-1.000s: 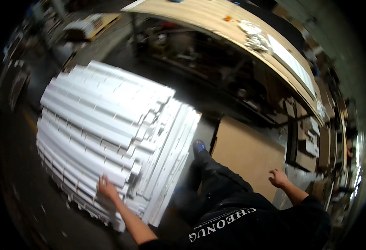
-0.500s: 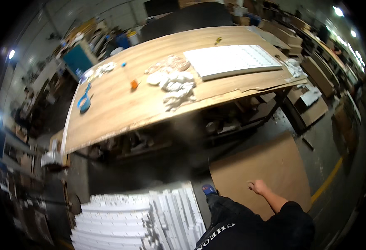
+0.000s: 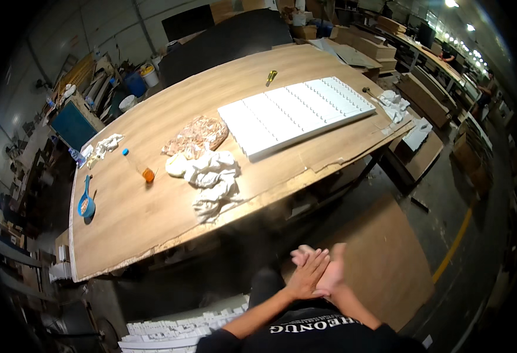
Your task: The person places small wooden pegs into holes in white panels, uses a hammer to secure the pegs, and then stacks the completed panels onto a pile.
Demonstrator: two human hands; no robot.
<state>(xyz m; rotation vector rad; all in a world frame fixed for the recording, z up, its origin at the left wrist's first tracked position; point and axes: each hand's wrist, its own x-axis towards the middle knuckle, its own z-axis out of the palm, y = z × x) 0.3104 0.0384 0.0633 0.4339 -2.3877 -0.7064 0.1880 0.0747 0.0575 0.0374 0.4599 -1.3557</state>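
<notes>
In front of my body, my left hand (image 3: 307, 277) lies flat against the palm of my right hand (image 3: 334, 272). The fingers of both are stretched out, slightly blurred, and I see nothing held in them. Beyond them stands a large wood-topped table (image 3: 152, 235). On its right part rests a white panel (image 3: 288, 117) with rows of small raised pieces. To the left of the panel lie a crumpled white cloth (image 3: 214, 176) and a heap of crumpled tan material (image 3: 199, 135).
A clear bottle with orange contents (image 3: 148, 175), a blue scoop (image 3: 86, 203) and a yellow-black screwdriver (image 3: 271, 76) lie on the table. Stacked white strips (image 3: 176, 329) are at my lower left. A brown board (image 3: 388, 259) lies on the floor at right.
My left hand has come into view and met my right, which moved left and up. The view has shifted, with the table now nearer and fewer white strips showing.
</notes>
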